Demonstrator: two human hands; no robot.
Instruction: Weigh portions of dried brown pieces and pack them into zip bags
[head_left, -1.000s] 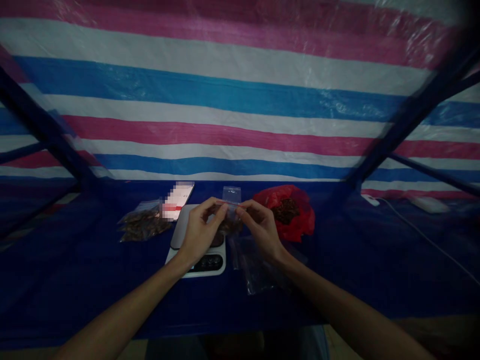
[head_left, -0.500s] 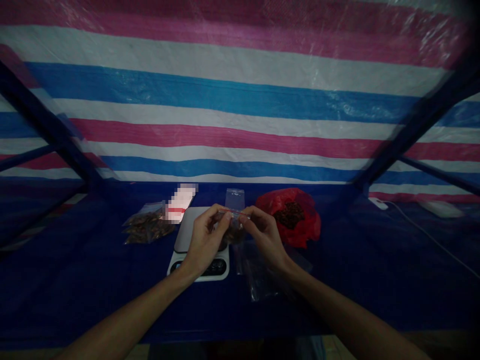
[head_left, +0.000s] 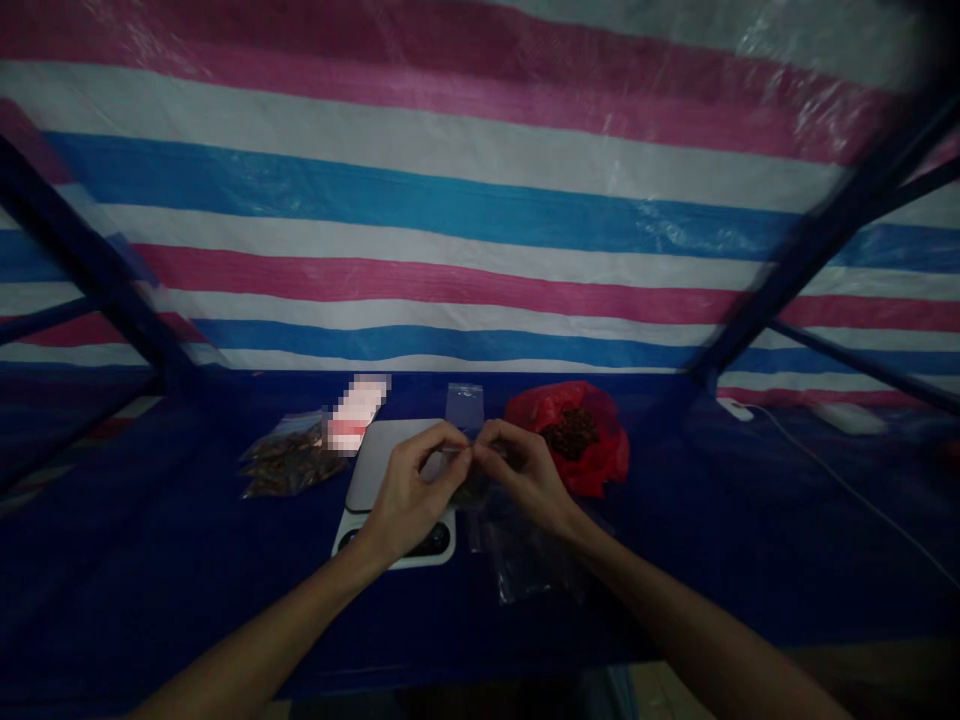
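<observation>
I count 2 hands, both mine: L hand (head_left: 420, 485) & R hand (head_left: 525, 475), w/ 1 small filled bag (head_left: 471, 492) btwn them. 1 scale (head_left: 397, 440) just L. 1 phone (head_left: 357, 414), far L. Filled pkts (head_left: 289, 460), L: more than 1, overlapping, so I can't get an exact no. 1 clear bag (head_left: 465, 405) far ctr. 1 red bag (head_left: 611, 450) on R. Clear pouches (head_left: 521, 560), near R: several, can't sep. them to count. Far R: 1 wht cord (head_left: 832, 480), 1 wht plug-like pc. (head_left: 736, 409), 1 pale block (head_left: 851, 417). I see 1 tbl. (head_left: 210, 600) & 1 striped sheet (head_left: 450, 270).
</observation>
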